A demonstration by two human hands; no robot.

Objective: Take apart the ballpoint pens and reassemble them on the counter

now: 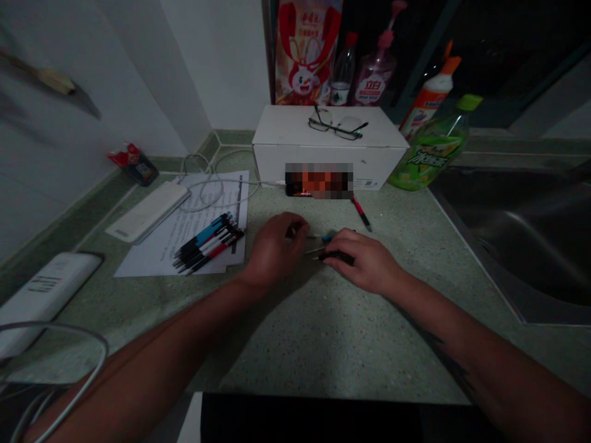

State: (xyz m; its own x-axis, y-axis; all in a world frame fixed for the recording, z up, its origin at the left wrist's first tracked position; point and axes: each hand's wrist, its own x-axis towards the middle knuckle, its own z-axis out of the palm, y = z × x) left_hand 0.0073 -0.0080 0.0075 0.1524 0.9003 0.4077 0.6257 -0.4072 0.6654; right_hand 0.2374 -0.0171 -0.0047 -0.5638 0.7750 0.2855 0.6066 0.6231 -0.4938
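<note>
Over the middle of the counter, my left hand [277, 246] is closed, thumb and fingers curled together. A small dark piece shows at its fingertips, too dim to name. To its right, my right hand [367, 261] is closed with its fingers on a black pen barrel [340, 256], whose thin metal tip points left. A slim refill [315, 250] and a blue pen part [327, 237] lie by the right fingertips, partly hidden. Behind the right hand lies a red and black pen [361, 212]. Left of my left hand, several click pens [207, 243] lie bunched on printed paper [138, 261].
A white box [286, 129] with glasses [337, 126] on top stands behind, a phone [300, 187] leaning at its front. Right are a green bottle [429, 154] and a sink [498, 246]. A white power bank [150, 212], a power strip [50, 295] and cables lie left.
</note>
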